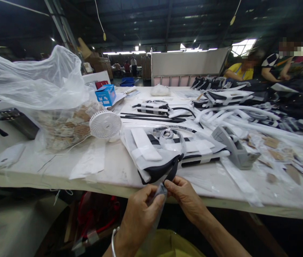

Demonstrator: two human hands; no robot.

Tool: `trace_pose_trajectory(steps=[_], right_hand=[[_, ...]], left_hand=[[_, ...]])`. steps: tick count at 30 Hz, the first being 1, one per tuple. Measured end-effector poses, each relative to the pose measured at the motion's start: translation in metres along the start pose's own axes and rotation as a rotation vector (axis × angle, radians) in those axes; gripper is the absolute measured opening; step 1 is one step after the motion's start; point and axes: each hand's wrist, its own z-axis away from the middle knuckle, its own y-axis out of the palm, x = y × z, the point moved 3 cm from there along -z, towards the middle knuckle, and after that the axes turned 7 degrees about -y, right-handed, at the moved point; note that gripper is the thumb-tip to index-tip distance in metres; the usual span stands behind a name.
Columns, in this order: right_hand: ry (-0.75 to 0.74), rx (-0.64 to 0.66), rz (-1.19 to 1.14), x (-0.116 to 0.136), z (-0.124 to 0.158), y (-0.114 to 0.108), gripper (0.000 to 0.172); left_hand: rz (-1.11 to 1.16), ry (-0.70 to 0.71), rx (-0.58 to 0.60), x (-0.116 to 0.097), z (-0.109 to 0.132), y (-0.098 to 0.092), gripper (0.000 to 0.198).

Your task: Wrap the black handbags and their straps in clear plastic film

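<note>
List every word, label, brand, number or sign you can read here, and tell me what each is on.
No text can be read for certain.
Blue box: white print, too small to read.
Fan: a small mark at its centre, too blurred to read.
Tape dispenser: dark crossed strokes, no clear letter.
Black bag: no lettering visible.

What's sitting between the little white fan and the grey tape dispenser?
In the head view, a partly wrapped black bag lies on the table between the fan and the dispenser.
</note>
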Motion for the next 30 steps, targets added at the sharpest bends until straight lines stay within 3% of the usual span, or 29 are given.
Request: trace_pose_trajectory(steps=[8, 15, 20, 23, 30], right_hand=[[0.148, 0.059, -0.07, 0.012, 0.006, -0.017, 0.043], [0.242, 0.083, -0.039, 0.018, 0.011, -0.044, 0.048], [0.225, 0.169, -0.039, 0.013, 0.004, -0.043, 0.045], [0.226, 0.199, -0.063, 0.011, -0.001, -0.041, 0.043], [0.241, 0.029, -0.35, 0.018, -0.022, -0.032, 0.041]], left_hand=[[-0.574, 0.117, -0.168, -0.019, -0.02, 0.017, 0.015], [-0.94, 0.247, -0.303, -0.058, -0.034, 0.028, 0.019], [-1.022, 0.314, -0.302, -0.081, -0.062, 0.043, 0.012], [-0.997, 0.263, -0.313, -0.088, -0.076, 0.042, 0.007], [-0.71, 0.014, -0.219, -0.084, -0.084, 0.029, 0.01]])
